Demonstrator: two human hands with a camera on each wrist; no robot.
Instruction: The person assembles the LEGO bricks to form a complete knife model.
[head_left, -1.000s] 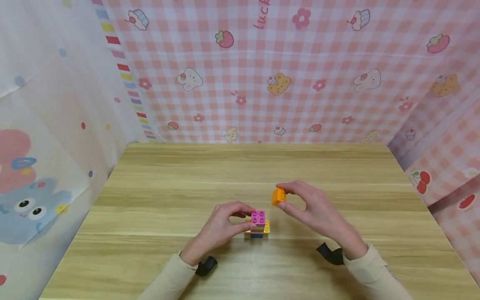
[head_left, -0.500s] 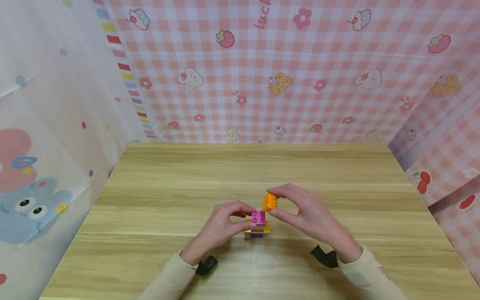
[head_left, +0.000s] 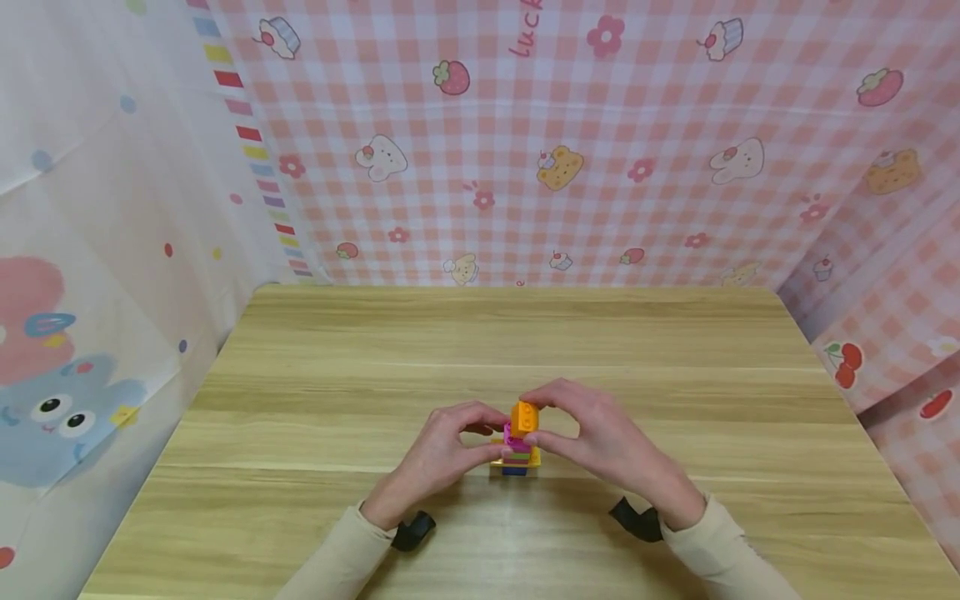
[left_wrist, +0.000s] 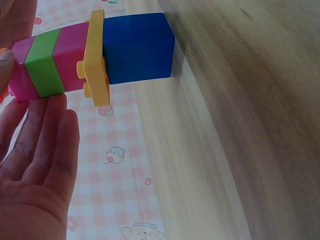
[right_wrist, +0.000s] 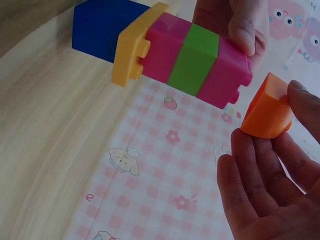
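Observation:
A small tower of toy building bricks stands upright on the table. From the bottom it has a blue brick, a wider yellow plate, a pink brick, a green brick and another pink brick. My left hand holds the tower near its top from the left side. Between thumb and fingers, my right hand pinches an orange brick with a rounded side. That brick is tilted close above the top pink one, with a small gap showing in the right wrist view.
The wooden tabletop extends around the tower. A pink checked cloth hangs behind its far edge, and a white patterned cloth hangs on the left. A black strap hangs at the right wrist.
My right hand has moved left and slightly toward the person, taking the orange brick from the right of the tower to just over its top. The left hand and tower have stayed put.

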